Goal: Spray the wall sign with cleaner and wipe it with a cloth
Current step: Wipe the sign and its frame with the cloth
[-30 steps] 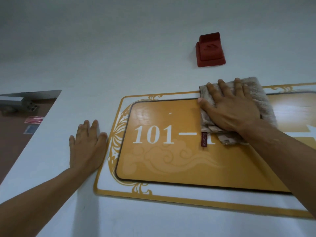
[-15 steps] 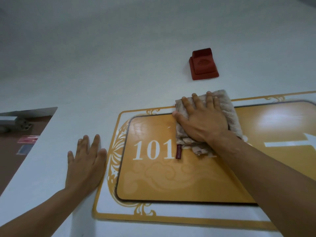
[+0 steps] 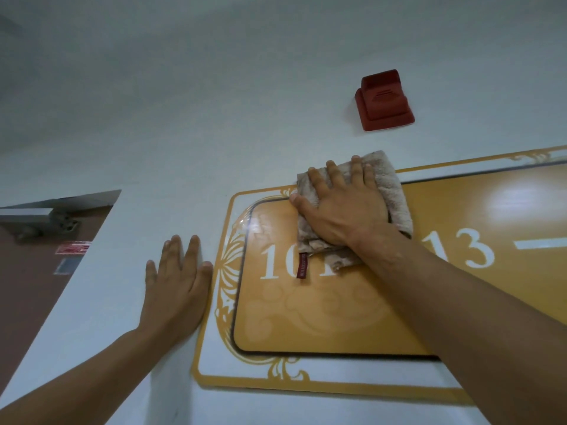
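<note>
Soft beige cloth (image 3: 388,191), limp, flattened under right hand (image 3: 346,210) at sign (image 3: 337,317)'s top-left corner; left hand (image 3: 176,286) flat, empty.

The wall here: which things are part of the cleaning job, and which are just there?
Part of the job:
- wall sign, orange
- cloth, pressed flat on the sign's upper edge
- right hand, on the cloth

Just there:
- left hand, flat on the wall
- red box above the sign
- brown door, far left

White numerals "10" and "13" on the orange wall sign (image 3: 352,314), red door sticker (image 3: 73,247) unreadable
</note>
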`<state>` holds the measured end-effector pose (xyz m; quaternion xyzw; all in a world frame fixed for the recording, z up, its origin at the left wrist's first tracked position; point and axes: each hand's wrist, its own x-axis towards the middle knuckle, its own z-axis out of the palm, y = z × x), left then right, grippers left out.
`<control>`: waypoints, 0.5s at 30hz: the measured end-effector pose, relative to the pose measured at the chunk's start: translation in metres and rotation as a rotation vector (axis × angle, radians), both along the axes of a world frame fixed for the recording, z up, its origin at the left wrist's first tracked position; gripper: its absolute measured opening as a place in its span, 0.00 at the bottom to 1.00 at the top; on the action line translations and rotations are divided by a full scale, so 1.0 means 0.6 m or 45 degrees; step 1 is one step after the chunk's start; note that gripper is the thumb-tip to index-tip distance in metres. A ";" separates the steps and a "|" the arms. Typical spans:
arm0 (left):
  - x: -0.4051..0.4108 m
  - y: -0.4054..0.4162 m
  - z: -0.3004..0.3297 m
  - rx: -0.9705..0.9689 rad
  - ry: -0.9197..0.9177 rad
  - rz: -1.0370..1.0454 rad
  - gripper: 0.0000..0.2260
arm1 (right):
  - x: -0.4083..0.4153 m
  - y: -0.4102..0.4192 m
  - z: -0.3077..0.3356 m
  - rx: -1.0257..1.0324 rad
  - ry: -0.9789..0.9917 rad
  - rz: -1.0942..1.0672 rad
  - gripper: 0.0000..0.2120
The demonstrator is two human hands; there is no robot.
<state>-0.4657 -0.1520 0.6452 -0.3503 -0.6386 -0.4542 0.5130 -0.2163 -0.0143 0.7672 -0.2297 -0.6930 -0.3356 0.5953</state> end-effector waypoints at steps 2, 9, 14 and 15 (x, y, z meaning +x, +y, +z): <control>-0.002 0.000 0.000 -0.022 0.017 0.001 0.34 | -0.025 -0.013 -0.001 0.011 -0.023 0.013 0.41; -0.022 -0.003 0.009 -0.083 0.137 -0.002 0.32 | -0.088 -0.046 0.000 0.045 -0.052 0.001 0.41; -0.029 -0.003 0.010 -0.083 0.205 -0.011 0.29 | -0.100 -0.053 0.001 0.046 -0.053 -0.004 0.41; -0.029 -0.003 0.010 -0.078 0.214 -0.027 0.29 | -0.102 -0.054 0.002 0.043 -0.056 -0.010 0.41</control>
